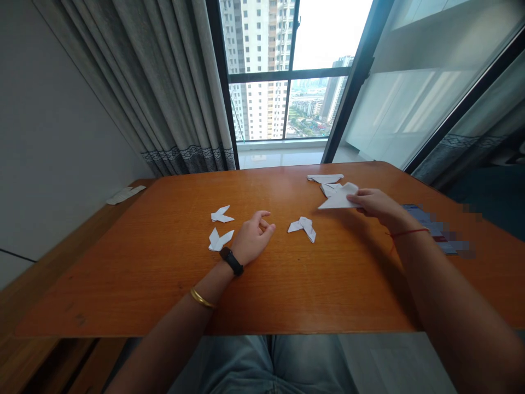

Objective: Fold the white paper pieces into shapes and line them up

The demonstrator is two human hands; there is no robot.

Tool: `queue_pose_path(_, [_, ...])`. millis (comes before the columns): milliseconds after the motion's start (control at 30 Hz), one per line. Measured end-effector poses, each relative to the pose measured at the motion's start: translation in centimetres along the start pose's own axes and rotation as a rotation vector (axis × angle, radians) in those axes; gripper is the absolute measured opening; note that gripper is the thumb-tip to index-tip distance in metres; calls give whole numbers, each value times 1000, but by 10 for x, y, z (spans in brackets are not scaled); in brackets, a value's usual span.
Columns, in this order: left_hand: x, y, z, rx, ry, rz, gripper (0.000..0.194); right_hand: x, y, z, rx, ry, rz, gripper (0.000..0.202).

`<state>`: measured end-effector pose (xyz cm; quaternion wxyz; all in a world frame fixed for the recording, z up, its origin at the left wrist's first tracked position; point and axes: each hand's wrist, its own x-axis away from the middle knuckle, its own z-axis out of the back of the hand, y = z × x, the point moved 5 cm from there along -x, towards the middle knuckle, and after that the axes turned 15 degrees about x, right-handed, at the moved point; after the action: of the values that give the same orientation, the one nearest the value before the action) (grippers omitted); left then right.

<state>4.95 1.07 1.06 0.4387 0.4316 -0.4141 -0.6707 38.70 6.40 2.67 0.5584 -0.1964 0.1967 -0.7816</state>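
Observation:
My right hand [373, 205] pinches the edge of a white folded paper [338, 198], held at the table's right rear. Behind it are another folded paper [328, 189], partly covered from view, and a long flat folded paper [325, 178]. My left hand [253, 238] is near the middle of the table, its fingers loosely curled and apart, holding nothing. To its left lie two small V-shaped folded papers, an upper one [221, 214] and a lower one [220, 239]. A third folded paper [303, 227] rests between my two hands.
The orange-brown wooden table [143, 284] spans the view, its front edge at my lap. A blurred printed sheet or packet [435, 227] lies beyond my right forearm. On a ledge at the far left is a whitish paper [125, 195]. Curtains [176, 82] and a window stand behind.

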Motion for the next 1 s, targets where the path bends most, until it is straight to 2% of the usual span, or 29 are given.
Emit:
queue_pose_path(100, [0,-1,0,-66,-9,-18,27,-19,34,-1,156,69,-77,24])
queue_pose_path(200, [0,-3,0,-152,-23,-29,22,-22,43,-12,250,137,-84,14])
queue_pose_path(233, [0,-4,0,-176,-25,-31,22,-21,43,-13,298,189,-101,15])
queue_pose_path(333, [-1,-5,1,-219,-19,-32,22,-10,35,-5,463,435,-152,45])
queue_pose_path(400, [-2,-5,2,-240,-10,-30,23,-1,21,0,501,563,-82,52])
queue_pose_path(433, [-2,-5,1,-254,-12,-29,23,3,10,-2,484,569,4,48])
queue_pose_path(500, [-1,-3,-1,-290,-31,-25,22,10,-15,-15,395,443,242,36])
queue_pose_path(567, [0,-2,-4,-320,-67,-23,21,22,-42,-39,311,235,477,32])
queue_pose_path(633, [2,-1,-5,-342,-82,-31,21,35,-64,-61,322,115,610,35])
queue_pose_path(700, [3,0,-6,-363,-68,-42,21,45,-76,-77,384,79,637,42])
queue_pose_path(767, [3,1,-7,-395,-52,-43,21,50,-79,-87,377,24,600,44])
queue_pose_path(867, [1,4,-4,-483,-47,-3,22,53,-75,-93,157,-133,533,45])
queue_pose_path(933, [0,7,10,-600,-12,81,25,55,-73,-92,-35,-202,504,46])
queue_pose_path(1000, [1,8,37,-738,44,208,29,58,-74,-88,-186,-243,487,43])
